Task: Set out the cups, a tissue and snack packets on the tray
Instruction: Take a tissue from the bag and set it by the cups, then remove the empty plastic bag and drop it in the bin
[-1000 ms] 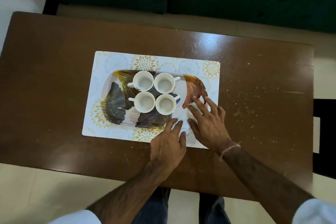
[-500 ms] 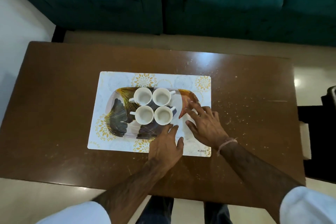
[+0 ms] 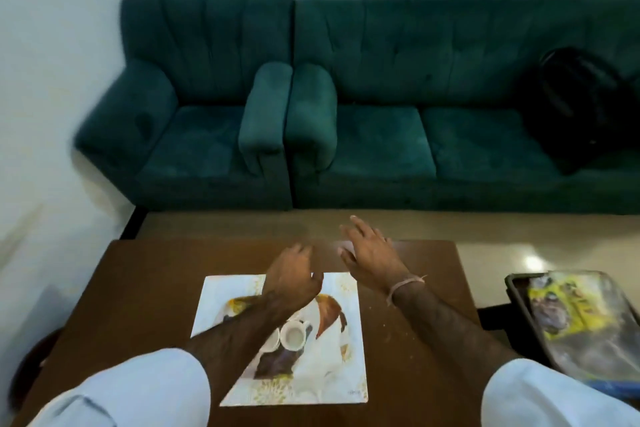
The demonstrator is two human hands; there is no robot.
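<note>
The leaf-patterned tray (image 3: 329,308) lies on a white floral placemat (image 3: 353,378) on the brown table (image 3: 145,288). One white cup (image 3: 293,336) shows fully, a second cup (image 3: 272,340) peeks from under my left forearm; the others are hidden. A white tissue (image 3: 318,357) lies on the tray's right part. My left hand (image 3: 292,276) hovers over the mat's far edge, fingers loosely curled, holding nothing. My right hand (image 3: 370,253) is lifted over the table's far side, fingers spread and empty. Snack packets (image 3: 568,315) in yellow and clear wrap lie in a dark bin at the right.
The dark bin (image 3: 516,291) stands beside the table's right edge. A teal armchair (image 3: 194,107) and a teal sofa (image 3: 450,97) face the table, with a black bag (image 3: 581,104) on the sofa. A white wall is at the left.
Both hands have lifted off the tissue and tray and moved toward the table's far side. The view has tilted up, bringing the sofa and the bin of packets into sight.
</note>
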